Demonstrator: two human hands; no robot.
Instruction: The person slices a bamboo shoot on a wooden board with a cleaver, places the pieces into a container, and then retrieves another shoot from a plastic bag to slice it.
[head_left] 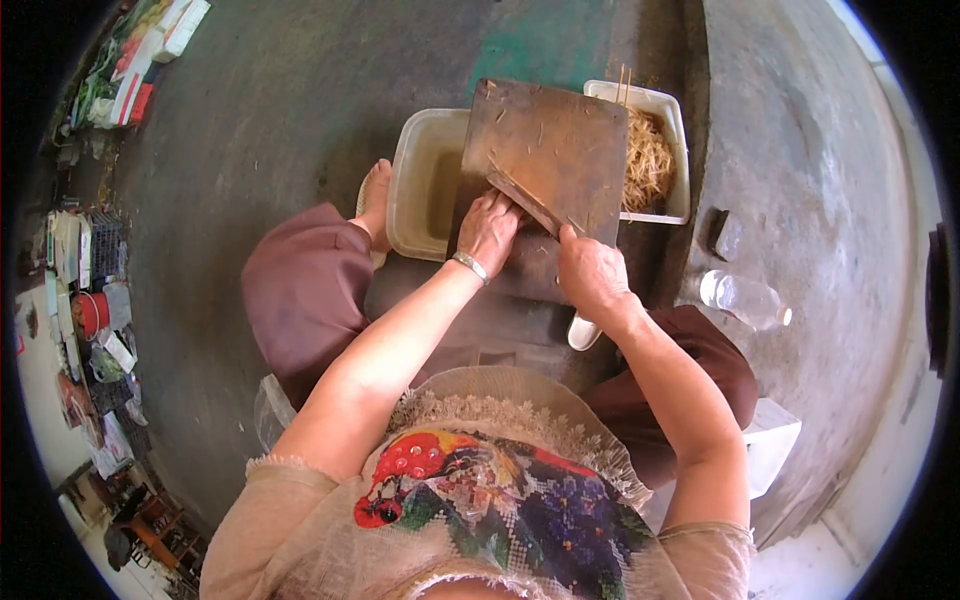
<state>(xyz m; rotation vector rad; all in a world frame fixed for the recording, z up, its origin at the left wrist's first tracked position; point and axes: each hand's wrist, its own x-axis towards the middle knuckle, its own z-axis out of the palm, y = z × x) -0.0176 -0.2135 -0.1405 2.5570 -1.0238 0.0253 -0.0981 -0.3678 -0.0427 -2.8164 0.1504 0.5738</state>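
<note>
A dark wooden cutting board (560, 125) lies in front of me, with thin pale shreds scattered on it. My right hand (595, 272) is closed around the handle end of a knife (528, 204), whose blade runs slantwise across the board toward the upper left, seen nearly edge-on. Close beside the blade, my left hand (488, 232) presses down on the board with its fingers together and bent. What lies under those fingertips is hidden. A bracelet (470, 265) circles the left wrist.
A pale tub (398, 185) stands partly under the board's left side. On the right, a white tub (681, 150) holds tan shreds (648, 165) and two thin sticks. A clear plastic bottle (745, 300) lies beside my right knee. Crates and goods (105, 250) line the far left.
</note>
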